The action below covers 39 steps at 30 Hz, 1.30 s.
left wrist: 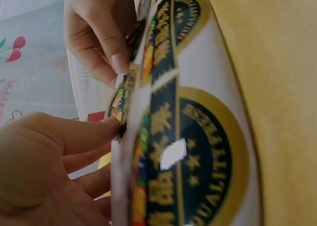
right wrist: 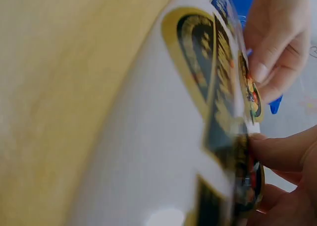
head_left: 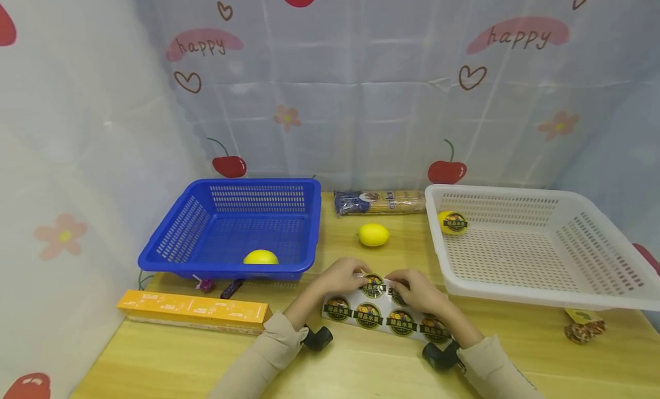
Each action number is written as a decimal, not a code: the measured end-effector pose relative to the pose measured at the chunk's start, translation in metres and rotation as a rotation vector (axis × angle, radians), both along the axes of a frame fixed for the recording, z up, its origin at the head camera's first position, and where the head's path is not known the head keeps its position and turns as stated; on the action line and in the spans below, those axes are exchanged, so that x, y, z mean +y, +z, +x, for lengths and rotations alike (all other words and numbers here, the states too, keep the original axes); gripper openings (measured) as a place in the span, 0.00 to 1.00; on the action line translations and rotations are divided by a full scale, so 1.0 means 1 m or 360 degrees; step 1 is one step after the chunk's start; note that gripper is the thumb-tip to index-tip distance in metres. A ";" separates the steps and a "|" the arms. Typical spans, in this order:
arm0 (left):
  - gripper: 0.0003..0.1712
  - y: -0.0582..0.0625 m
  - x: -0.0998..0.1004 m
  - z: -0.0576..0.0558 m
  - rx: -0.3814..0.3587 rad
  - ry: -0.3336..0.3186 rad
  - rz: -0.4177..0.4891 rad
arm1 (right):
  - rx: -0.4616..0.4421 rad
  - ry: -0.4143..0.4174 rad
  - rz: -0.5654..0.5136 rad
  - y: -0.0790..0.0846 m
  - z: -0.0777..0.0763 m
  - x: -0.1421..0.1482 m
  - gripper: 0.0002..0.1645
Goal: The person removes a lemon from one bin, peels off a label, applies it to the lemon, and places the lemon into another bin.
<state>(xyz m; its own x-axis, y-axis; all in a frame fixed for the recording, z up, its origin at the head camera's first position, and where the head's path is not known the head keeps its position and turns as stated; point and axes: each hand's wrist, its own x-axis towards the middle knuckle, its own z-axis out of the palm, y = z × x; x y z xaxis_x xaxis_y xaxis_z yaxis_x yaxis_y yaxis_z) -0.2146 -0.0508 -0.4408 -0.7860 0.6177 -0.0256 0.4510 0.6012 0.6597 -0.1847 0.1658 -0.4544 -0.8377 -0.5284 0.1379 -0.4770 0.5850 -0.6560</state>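
Note:
A white sheet of round fruit stickers [head_left: 356,298], printed in black, gold and green, is held just above the table between both hands. My left hand [head_left: 341,276] pinches a round sticker [head_left: 374,285] at the sheet's far edge; this sticker stands partly off the backing. My right hand [head_left: 420,293] grips the same edge of the sheet, thumb on the printed face, as the right wrist view shows. A plain lemon [head_left: 373,235] lies beyond the hands. Another lemon [head_left: 261,257] is in the blue basket [head_left: 227,267], and a stickered lemon [head_left: 453,222] sits in the white basket [head_left: 510,298].
A long orange box [head_left: 196,311] lies at left, with small wrapped sweets [head_left: 206,285] behind it. Between the baskets, a clear packet of noodles [head_left: 380,202] rests near the curtain [head_left: 350,101]. Brown wrapped pieces [head_left: 584,331] lie at the right, before the white basket.

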 end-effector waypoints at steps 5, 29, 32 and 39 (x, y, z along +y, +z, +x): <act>0.14 -0.002 -0.004 0.006 0.0027 0.0051 0.0106 | -0.0018 -0.0062 -0.0072 0.000 0.000 -0.001 0.11; 0.03 -0.011 -0.008 0.010 0.0160 0.0315 0.0484 | 0.0009 -0.0181 -0.0135 -0.002 0.000 -0.006 0.11; 0.03 -0.013 -0.010 0.008 0.0114 0.0321 0.0529 | 0.0013 -0.0155 -0.0111 -0.003 -0.001 -0.006 0.11; 0.05 -0.017 -0.013 0.002 0.0007 0.0368 0.0613 | 0.0024 -0.0060 -0.0007 -0.002 -0.003 -0.006 0.11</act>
<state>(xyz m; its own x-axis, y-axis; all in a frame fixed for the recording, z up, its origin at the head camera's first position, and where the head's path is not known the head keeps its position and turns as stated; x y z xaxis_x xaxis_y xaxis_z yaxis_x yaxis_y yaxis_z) -0.2121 -0.0639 -0.4577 -0.9043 0.3894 0.1753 0.3366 0.3975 0.8536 -0.1878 0.1602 -0.4567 -0.8547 -0.4960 0.1530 -0.4647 0.5999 -0.6513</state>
